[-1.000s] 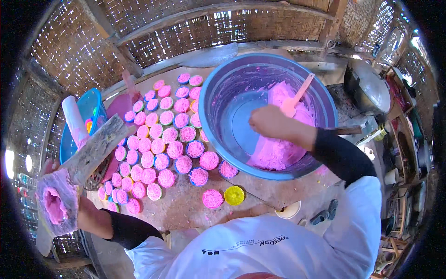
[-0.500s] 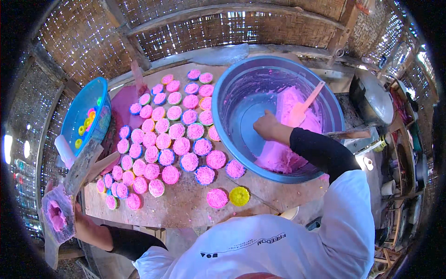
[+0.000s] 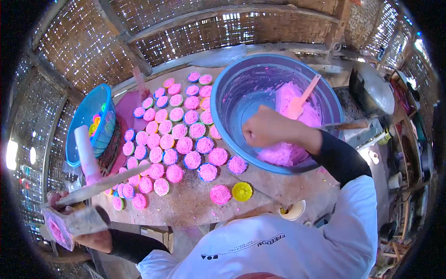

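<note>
1. Left hand point(image 3: 58, 199) — wrapped around a wooden press point(image 3: 86, 221), its opening pink inside.
2. Right hand point(image 3: 265, 125) — fingers curled, contents cannot be told; over the blue basin point(image 3: 223, 111).
3. Pink dough point(image 3: 283, 154): in that basin, below the right hand, spatula point(image 3: 307, 93) resting in it.
4. Pink-topped moulds point(image 3: 184, 145): between the hands, yellow mould point(image 3: 242, 191) nearer the right.

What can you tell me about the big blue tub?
The tub is round, apparently plastic, blue with a broad rim. It stands mouth up on the table, its inner wall smeared pink. Pink mixture is heaped toward its right, with a pink spatula resting on it. The right hand is over the tub; contact is unclear.
</note>
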`<state>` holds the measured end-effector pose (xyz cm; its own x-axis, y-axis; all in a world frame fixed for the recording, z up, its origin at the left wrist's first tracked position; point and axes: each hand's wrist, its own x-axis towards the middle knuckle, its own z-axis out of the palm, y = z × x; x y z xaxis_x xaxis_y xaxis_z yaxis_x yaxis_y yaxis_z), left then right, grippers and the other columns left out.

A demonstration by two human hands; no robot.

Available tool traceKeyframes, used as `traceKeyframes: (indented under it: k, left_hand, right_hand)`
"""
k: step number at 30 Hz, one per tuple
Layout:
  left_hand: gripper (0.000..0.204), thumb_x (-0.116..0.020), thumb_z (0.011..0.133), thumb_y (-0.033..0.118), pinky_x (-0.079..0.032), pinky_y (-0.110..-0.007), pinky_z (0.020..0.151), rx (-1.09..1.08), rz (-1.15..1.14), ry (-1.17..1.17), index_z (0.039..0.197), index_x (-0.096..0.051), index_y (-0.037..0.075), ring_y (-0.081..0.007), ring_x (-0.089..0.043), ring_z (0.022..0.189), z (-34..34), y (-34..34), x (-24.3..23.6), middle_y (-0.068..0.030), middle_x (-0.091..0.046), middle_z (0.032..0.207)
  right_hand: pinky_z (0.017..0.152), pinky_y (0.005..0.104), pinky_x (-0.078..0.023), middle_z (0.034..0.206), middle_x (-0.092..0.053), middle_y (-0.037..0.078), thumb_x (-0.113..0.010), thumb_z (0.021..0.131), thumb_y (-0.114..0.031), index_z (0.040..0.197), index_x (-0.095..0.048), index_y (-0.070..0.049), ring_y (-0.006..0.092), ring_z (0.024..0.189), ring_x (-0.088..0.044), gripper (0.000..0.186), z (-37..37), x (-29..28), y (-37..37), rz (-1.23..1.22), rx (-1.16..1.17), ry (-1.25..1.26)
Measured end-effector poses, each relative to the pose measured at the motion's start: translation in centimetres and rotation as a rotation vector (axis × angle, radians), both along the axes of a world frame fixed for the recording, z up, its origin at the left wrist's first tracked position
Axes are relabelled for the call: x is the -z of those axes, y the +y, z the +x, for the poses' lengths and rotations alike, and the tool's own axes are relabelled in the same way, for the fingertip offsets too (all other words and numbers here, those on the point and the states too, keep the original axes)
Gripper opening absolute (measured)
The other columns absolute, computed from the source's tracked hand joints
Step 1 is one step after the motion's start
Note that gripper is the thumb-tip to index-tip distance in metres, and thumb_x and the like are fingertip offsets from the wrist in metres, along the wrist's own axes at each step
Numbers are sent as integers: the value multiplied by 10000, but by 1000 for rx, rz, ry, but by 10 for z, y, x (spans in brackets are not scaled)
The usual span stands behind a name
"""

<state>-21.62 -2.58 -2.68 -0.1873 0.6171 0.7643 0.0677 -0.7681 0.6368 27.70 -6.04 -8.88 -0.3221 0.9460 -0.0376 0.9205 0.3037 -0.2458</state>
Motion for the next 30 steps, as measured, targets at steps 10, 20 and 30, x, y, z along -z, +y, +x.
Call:
traceKeyframes:
  k: [10,20,30]
  left_hand:
    - [257,-676,693,337,-366,-284,637,1358,-157,-242,784,-607,107,-183,-446,718,110,66,-7,-59,-443,835]
    - [271,-668,720,222,-432,-324,696,1496,-792,-496,935,-595,75,-202,-528,789,183,31,39,-71,-523,920]
    - [176,-660,713,214,-441,-338,590,917,134,572,833,-600,100,-168,-567,670,157,35,76,-44,-576,720]
  right_hand:
    - [549,345,-463,621,-575,111,-568,801,-215,741,-578,-34,248,629,-606,192,-79,-4,-127,-63,-26,255]
    - [615,404,-516,1077,-532,172,-395,783,-666,1276,-369,-62,288,955,-562,780,-260,40,-67,-1226,-151,2579]
    - [433,260,-453,853,-546,96,-450,843,-501,1270,-327,-81,158,638,-564,612,-217,4,-179,349,775,1884]
